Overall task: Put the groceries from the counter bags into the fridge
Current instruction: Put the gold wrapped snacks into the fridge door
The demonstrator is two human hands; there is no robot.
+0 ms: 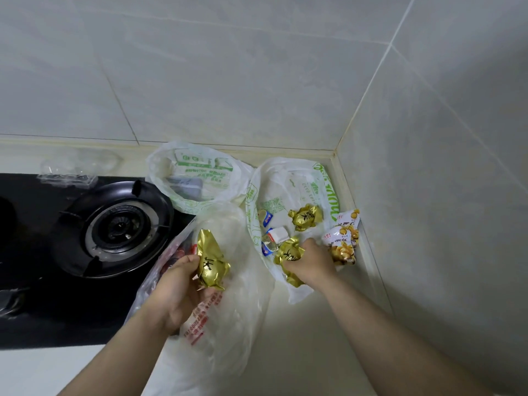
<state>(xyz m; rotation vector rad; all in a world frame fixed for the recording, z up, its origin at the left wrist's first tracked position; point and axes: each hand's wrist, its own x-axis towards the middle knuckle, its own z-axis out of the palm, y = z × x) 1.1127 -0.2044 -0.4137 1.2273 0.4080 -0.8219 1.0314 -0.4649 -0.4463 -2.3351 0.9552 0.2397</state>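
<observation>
Left hand (171,292), gold packet (211,261); right hand (311,261), another (287,252), in green-printed bag (328,190).

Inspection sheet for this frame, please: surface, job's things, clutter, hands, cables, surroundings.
Surface: pale counter, in a tiled corner.
Job's things: first gold packet and second gold packet in hand; third gold packet, blue packets and white carton on the green-printed bag; snack packs at the counter's right edge; back bag, clear bag.
Clutter: clear tray at the back of the black gas hob.
Hands: left hand holds the first gold packet; right hand grips the second.
Cables: nothing seen.
Surroundings: tiled wall; no fridge in view.
</observation>
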